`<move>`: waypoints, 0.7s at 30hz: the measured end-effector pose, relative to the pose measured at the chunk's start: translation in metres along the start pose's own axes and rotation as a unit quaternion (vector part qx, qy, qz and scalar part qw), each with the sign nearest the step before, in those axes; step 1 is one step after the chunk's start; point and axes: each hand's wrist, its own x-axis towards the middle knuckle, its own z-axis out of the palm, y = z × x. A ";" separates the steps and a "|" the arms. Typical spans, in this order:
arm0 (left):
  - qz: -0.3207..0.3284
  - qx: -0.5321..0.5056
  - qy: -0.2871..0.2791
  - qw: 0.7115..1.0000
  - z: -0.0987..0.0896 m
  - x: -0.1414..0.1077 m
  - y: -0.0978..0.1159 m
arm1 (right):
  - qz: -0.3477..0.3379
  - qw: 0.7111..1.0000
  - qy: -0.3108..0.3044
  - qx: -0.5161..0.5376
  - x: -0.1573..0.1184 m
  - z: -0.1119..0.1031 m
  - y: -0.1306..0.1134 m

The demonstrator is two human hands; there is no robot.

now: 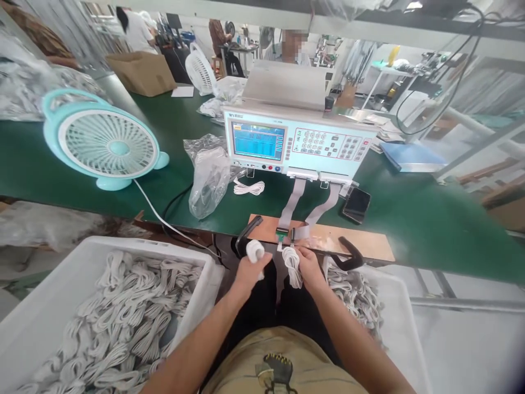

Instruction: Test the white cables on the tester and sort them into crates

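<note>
In front of my lap, my left hand (249, 272) is closed round a bundled white cable (255, 250). To its right, my right hand (310, 268) grips a second coiled white cable (292, 268) close to the board's edge. The end of that cable is near a small green connector board (282, 235), though I cannot tell whether it is plugged in. Grey ribbon cables (293, 201) run from there up to a white tester (303, 137) with a lit blue screen. The connectors sit on a copper-coloured board (328, 241) held by black clamps (350, 254).
White bins (205, 257) of coiled cables stand at left and right, below the green table (430, 219). On the table are a turquoise fan (110, 143), a plastic bag (209, 175), one coiled cable (249, 187), a phone (356, 206) and a blue folder (410, 157). People work behind.
</note>
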 end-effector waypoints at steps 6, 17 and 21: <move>0.023 -0.140 -0.004 0.990 0.055 0.014 -0.002 | -0.018 1.000 0.009 -0.011 -0.001 0.007 0.003; -0.132 -0.096 -0.224 0.961 0.027 -0.044 -0.021 | -0.023 0.770 -0.096 -0.631 -0.050 -0.114 -0.041; -0.094 0.041 -0.318 0.943 0.029 -0.047 -0.021 | -0.151 0.723 -0.015 -0.674 -0.069 -0.114 -0.044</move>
